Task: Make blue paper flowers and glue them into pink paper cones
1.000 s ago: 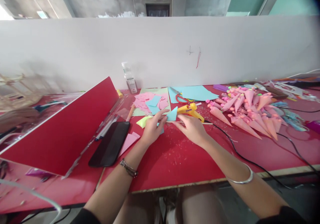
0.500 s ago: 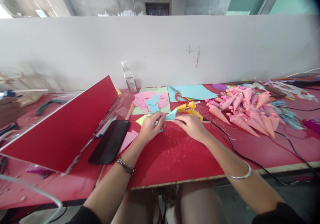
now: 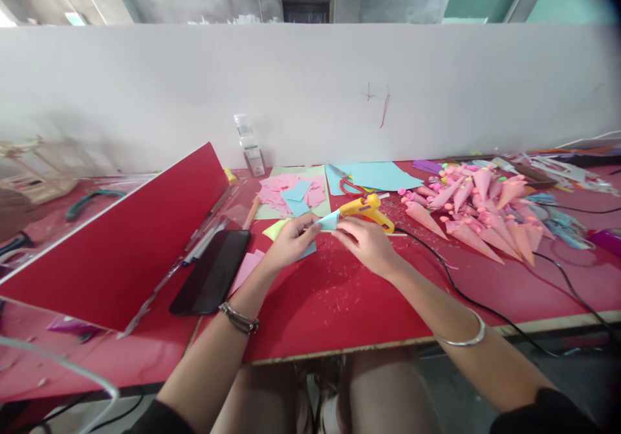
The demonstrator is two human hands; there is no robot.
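A small piece of light blue paper, partly rolled or folded, is pinched between my two hands above the red table. My left hand grips its left end with thumb and fingers. On its right end are the fingertips of my right hand, also closed. Just behind the paper lies a yellow hot glue gun. Another blue paper piece lies beneath my left hand, and a yellow-green piece shows beside it. My fingers hide part of the held paper.
Paper cones in pink are heaped at the right. Pink paper pieces and red-handled scissors lie behind my hands. A black phone and a slanted red board are at the left. The glue gun's black cord runs right.
The blue paper has turned from a raised, pointed shape to a flatter, narrower one between my fingers. Both hands have shifted slightly; the glue gun stays in place.
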